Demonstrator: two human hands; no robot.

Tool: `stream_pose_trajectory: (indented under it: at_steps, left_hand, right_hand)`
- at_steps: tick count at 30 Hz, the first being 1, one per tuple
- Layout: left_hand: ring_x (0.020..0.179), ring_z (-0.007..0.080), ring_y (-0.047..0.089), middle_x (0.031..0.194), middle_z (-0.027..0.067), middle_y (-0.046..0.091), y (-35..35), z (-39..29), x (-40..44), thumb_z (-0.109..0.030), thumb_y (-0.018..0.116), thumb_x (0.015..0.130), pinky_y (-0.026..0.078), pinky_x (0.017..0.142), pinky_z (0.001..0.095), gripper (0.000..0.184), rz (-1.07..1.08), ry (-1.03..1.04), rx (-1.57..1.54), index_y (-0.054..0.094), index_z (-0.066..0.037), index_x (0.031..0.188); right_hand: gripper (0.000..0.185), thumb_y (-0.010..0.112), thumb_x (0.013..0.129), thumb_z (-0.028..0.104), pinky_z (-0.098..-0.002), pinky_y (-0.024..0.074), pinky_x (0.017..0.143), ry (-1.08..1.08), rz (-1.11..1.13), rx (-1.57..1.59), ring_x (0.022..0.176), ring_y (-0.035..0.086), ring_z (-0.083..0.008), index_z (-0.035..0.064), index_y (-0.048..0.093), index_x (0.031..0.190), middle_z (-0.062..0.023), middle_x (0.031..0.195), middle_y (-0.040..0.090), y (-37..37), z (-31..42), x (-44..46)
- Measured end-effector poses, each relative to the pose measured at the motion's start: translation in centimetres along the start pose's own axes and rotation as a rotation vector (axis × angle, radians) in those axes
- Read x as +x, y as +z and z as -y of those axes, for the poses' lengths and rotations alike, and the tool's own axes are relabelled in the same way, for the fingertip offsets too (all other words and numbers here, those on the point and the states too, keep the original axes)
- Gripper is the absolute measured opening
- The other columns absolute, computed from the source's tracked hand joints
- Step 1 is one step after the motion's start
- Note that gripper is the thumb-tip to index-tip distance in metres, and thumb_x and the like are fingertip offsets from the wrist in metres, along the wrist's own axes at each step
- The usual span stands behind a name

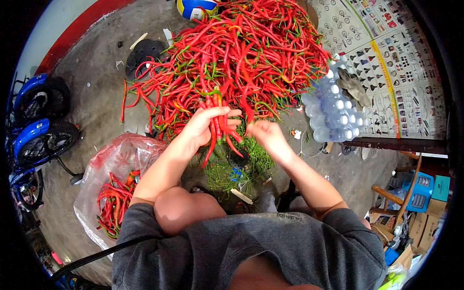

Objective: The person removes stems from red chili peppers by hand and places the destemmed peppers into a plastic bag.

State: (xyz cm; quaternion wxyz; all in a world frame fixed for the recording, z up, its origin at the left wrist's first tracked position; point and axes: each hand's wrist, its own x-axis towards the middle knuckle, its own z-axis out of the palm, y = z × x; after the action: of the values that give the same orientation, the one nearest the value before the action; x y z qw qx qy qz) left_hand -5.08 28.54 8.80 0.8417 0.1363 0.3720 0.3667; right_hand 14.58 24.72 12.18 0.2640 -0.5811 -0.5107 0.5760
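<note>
Several long red chilli peppers (215, 126) hang in a bunch from my left hand (203, 123), stems upward, with the thumb across them and the other fingers behind. My right hand (269, 137) is closed in a pinch just to the right of the bunch. From its fingertips a motion-blurred red chilli pepper (249, 107) stretches upward; its stem end is hard to make out. Right beyond both hands rises a large heap of red chilli peppers (251, 53) with green stems. Below the hands, loose green stems (258, 159) lie scattered on the floor.
At left an open clear plastic bag (92, 193) holds red chillies. Shrink-wrapped water bottles (333, 113) stand right of the heap, a grey glove (354, 87) on top. A ball (195, 8), blue-rimmed wheels (46, 135), a wooden chair (406, 193) and boxes (425, 227) surround the area.
</note>
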Motion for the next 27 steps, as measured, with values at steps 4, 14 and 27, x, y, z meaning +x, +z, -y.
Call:
stream_pose_trajectory:
  at_steps: [4,14,27]
  left_hand:
    - [0.097,0.0331,0.058,0.111,0.0205,0.056,1.0,0.3,-0.2,-0.014,0.058,0.08,0.047,0.085,0.0442,0.031,0.098,-0.12,-0.134,0.05,0.001,0.107]
    - [0.07,0.022,0.062,0.082,0.0107,0.063,0.4,1.7,0.0,-0.009,0.058,0.079,0.054,0.066,0.0393,0.021,0.162,-0.229,-0.149,0.056,-0.002,0.099]
    - [0.065,0.0218,0.062,0.081,0.0092,0.063,-0.2,0.3,-0.5,-0.01,0.062,0.076,0.053,0.062,0.0381,0.022,0.105,-0.18,-0.15,0.056,-0.004,0.096]
  right_hand:
    - [0.026,0.055,0.082,0.025,-0.0358,0.0434,0.054,-0.048,0.126,-0.506,0.053,0.055,-0.0229,0.0013,0.059,0.073,-0.0105,0.062,0.058,0.2,1.6,-1.7]
    - [0.014,0.056,0.068,0.015,-0.0349,0.0461,0.055,-1.029,0.259,-1.006,0.061,0.056,-0.0231,0.0043,0.052,0.076,-0.0067,0.068,0.051,-0.5,1.1,-1.4]
    - [0.028,0.053,0.075,0.021,-0.0383,0.0464,0.056,-0.963,0.669,-0.924,0.068,0.06,-0.0265,0.0079,0.048,0.1,-0.01,0.065,0.055,-2.5,3.0,0.8]
